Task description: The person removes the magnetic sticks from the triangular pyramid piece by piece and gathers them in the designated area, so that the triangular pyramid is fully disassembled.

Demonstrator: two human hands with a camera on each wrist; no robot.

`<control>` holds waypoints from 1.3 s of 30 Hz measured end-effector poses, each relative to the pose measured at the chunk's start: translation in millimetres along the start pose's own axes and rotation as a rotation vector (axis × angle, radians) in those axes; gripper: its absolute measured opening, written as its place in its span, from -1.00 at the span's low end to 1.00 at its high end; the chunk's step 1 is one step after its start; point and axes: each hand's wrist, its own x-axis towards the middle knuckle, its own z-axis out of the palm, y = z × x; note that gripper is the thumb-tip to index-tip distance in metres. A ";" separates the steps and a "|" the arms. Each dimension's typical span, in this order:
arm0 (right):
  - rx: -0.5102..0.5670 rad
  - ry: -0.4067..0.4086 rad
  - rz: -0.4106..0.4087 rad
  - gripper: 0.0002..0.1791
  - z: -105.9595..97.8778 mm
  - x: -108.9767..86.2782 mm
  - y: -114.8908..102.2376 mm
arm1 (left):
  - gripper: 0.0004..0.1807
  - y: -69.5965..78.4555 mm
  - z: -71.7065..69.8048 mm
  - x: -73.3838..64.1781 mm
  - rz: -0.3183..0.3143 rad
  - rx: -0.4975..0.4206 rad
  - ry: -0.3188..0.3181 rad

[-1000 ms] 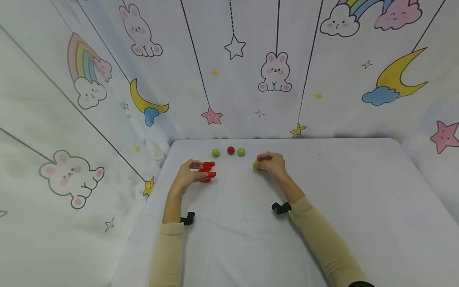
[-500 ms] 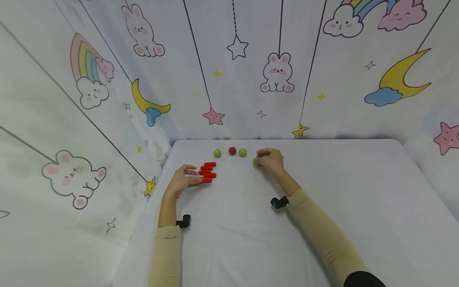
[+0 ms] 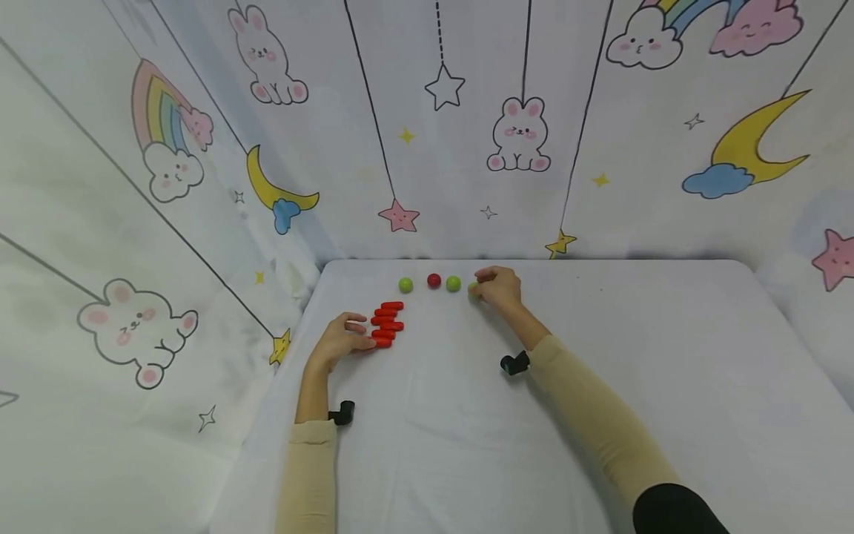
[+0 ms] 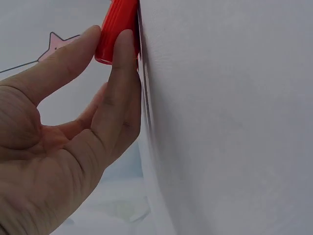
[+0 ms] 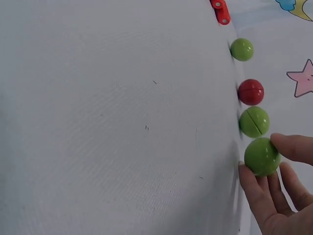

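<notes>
My right hand (image 3: 500,289) pinches a glossy green ball (image 5: 262,156) between thumb and fingers, near the table's far edge. Beside it, a second green ball (image 3: 454,283) with a seam, a red ball (image 3: 434,280) and another green ball (image 3: 405,285) form a loose row. On the left, my left hand (image 3: 339,343) holds the nearest of several short red ribbed plastic pieces (image 3: 382,343) by its end. In the left wrist view the thumb and a finger lie on opposite sides of that red ribbed piece (image 4: 117,34); its upper part is cut off by the frame.
The other red pieces (image 3: 392,305) lie side by side in a stack-like row beyond the left fingertips. A white cloth-covered table (image 3: 454,430) spreads toward me. A printed curtain (image 3: 320,111) hangs behind and at the left.
My right hand has carried the green ball away from me, toward the ball row. The left hand has drawn back slightly; another red piece now shows at the row's near end.
</notes>
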 end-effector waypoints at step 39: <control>-0.106 -0.044 -0.011 -0.49 7.9 14.0 -0.9 | -0.36 3.5 2.2 -2.5 -0.024 -0.073 0.022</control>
